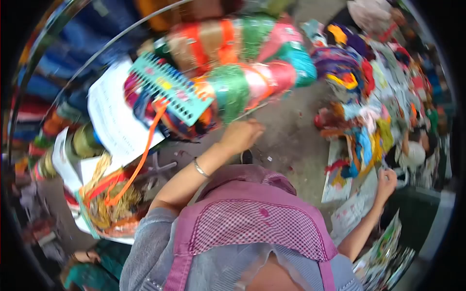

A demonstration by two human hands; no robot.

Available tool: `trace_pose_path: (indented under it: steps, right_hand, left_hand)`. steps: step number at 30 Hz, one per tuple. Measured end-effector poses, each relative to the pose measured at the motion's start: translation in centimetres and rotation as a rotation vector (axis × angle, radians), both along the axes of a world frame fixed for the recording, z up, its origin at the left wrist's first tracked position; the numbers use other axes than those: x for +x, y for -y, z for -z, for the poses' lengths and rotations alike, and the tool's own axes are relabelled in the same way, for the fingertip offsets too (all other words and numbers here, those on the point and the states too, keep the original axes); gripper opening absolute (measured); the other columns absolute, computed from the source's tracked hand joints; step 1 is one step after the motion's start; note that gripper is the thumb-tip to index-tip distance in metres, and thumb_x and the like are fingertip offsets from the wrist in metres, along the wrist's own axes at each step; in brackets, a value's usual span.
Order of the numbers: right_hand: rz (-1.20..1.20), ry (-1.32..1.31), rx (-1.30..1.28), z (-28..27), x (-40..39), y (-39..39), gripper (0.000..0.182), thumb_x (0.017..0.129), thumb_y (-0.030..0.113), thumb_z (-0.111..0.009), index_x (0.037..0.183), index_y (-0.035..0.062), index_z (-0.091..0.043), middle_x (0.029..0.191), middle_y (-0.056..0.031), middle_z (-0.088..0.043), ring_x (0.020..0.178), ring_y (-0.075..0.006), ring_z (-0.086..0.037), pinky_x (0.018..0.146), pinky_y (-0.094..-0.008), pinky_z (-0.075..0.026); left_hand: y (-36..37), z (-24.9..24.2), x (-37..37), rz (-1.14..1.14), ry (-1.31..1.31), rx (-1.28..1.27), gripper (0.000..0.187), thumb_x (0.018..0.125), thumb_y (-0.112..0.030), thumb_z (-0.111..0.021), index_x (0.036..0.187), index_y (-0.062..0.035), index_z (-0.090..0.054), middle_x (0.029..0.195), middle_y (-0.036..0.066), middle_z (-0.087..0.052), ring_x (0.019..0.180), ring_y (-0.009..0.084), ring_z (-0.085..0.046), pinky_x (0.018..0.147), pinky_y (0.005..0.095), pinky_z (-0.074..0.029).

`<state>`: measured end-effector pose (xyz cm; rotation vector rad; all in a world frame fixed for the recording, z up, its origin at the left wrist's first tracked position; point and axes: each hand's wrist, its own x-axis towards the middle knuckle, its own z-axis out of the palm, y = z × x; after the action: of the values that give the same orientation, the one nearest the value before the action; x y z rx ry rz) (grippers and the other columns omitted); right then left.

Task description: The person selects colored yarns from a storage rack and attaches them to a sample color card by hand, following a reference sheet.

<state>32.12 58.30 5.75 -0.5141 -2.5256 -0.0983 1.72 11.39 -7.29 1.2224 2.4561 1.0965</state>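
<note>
Teal, the punched strip lies at the left end of the banded yarn bundle, just beyond your left hand; its holes probably keep colours sorted. Your hands are well apart, both curled; I cannot tell whether either grips anything. Ahead of your right hand, mixed textiles spread out, perhaps for easy reach.

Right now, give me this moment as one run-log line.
left hand: near wound thread bundles, grip unclear | right hand: near colourful textile heap, grip unclear | teal hole-punched card: against multicoloured skein
</note>
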Motion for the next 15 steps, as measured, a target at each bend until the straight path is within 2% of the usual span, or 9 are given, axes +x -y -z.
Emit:
trace_pose_path:
  steps: [3, 4, 5, 6, 8, 9, 10, 12, 15]
  right_hand:
    - [-0.018, -0.123, -0.944, 2.1, -11.9, 12.2, 0.01, 0.088, 0.006, -0.056, 0.079, 0.0012, -0.059, 0.084, -0.0033, -0.059, 0.071, -0.012, -0.052, 0.068, -0.026, -0.042]
    - [-0.167, -0.084, -0.856, 2.7, -14.9, 15.6, 0.012, 0.089, 0.008, -0.057, 0.079, 0.0015, -0.059, 0.078, -0.0013, -0.056, 0.07, -0.0094, -0.051, 0.064, -0.0249, -0.04]
    - [-0.188, -0.105, -1.095, 1.8, -18.5, 20.4, 0.01, 0.088, 0.008, -0.059, 0.08, 0.0021, -0.061, 0.074, -0.0013, -0.052, 0.071, -0.0074, -0.051, 0.061, -0.0247, -0.039]
    - [-0.256, -0.01, -0.922, 4.3, -20.7, 21.4, 0.009, 0.088, 0.009, -0.061, 0.083, 0.0023, -0.062, 0.077, -0.0036, -0.058, 0.071, -0.0109, -0.055, 0.062, -0.0272, -0.042]
    - [-0.645, -0.09, -0.55, 2.3, -25.4, 28.2, 0.01, 0.09, 0.008, -0.06, 0.083, 0.0021, -0.063, 0.084, -0.0063, -0.065, 0.074, -0.015, -0.059, 0.066, -0.0287, -0.046]
    - [-0.764, -0.083, -0.518, 1.2, -27.3, 31.2, 0.01, 0.091, 0.008, -0.059, 0.084, 0.0019, -0.062, 0.087, -0.0077, -0.067, 0.074, -0.0175, -0.061, 0.069, -0.0287, -0.047]
    - [-0.881, -0.075, -0.482, 0.5, -28.9, 33.8, 0.01, 0.092, 0.007, -0.058, 0.085, 0.0017, -0.062, 0.091, -0.0091, -0.068, 0.073, -0.02, -0.062, 0.071, -0.0288, -0.048]
    - [-0.978, 0.109, -1.083, 0.4, -31.5, 38.3, 0.01, 0.093, 0.007, -0.055, 0.09, 0.0012, -0.062, 0.088, -0.0089, -0.069, 0.068, -0.0163, -0.062, 0.068, -0.0261, -0.049]
    - [-1.07, 0.296, -1.251, 0.4, -34.9, 42.1, 0.011, 0.093, 0.009, -0.057, 0.095, 0.0005, -0.062, 0.084, -0.0079, -0.069, 0.065, -0.012, -0.061, 0.062, -0.0243, -0.049]
  left_hand:
    - [3.0, -3.2, 1.5, -0.088, -0.013, 0.182, 0.016, 0.087, -0.02, -0.06, 0.086, -0.0046, -0.064, 0.084, 0.014, -0.063, 0.075, 0.0347, -0.062, 0.064, 0.0458, -0.048]
    - [4.5, -4.0, 2.1, -0.197, 0.022, 0.245, 0.018, 0.087, -0.02, -0.062, 0.081, -0.0032, -0.062, 0.077, 0.013, -0.062, 0.07, 0.0347, -0.06, 0.06, 0.0438, -0.047]
    - [5.9, -4.5, 2.7, -0.304, 0.055, 0.311, 0.02, 0.086, -0.019, -0.063, 0.077, -0.0018, -0.061, 0.071, 0.013, -0.06, 0.065, 0.0347, -0.058, 0.056, 0.0419, -0.045]
    - [7.2, -4.8, 3.3, -0.473, 0.062, 0.358, 0.024, 0.088, -0.018, -0.064, 0.073, -0.0001, -0.06, 0.059, 0.01, -0.054, 0.051, 0.0249, -0.053, 0.05, 0.0348, -0.041]
    - [9.6, -5.6, 3.9, -0.784, 0.302, 0.534, 0.027, 0.091, -0.019, -0.061, 0.072, 0.0002, -0.062, 0.055, 0.005, -0.051, 0.048, 0.0115, -0.047, 0.047, 0.029, -0.038]
    - [10.9, -6.4, 3.8, -0.911, 0.494, 0.615, 0.031, 0.094, -0.021, -0.057, 0.073, 0.0006, -0.063, 0.056, 0.001, -0.052, 0.052, 0.0036, -0.045, 0.049, 0.0245, -0.037]
    - [11.8, -7.4, 3.3, -0.952, 0.454, 0.67, 0.031, 0.096, -0.022, -0.056, 0.077, 0.0013, -0.065, 0.061, -0.001, -0.054, 0.054, 0.0039, -0.046, 0.051, 0.0227, -0.038]
    - [12.7, -7.9, 2.2, -0.955, 0.617, 0.853, 0.027, 0.097, -0.023, -0.055, 0.098, 0.0027, -0.065, 0.079, 0.003, -0.063, 0.068, 0.0071, -0.057, 0.062, 0.0222, -0.046]
    - [12.8, -7.7, 0.9, -0.901, 0.732, 1.036, 0.03, 0.096, -0.019, -0.055, 0.117, 0.0034, -0.059, 0.097, 0.007, -0.066, 0.084, 0.0119, -0.063, 0.077, 0.0237, -0.052]
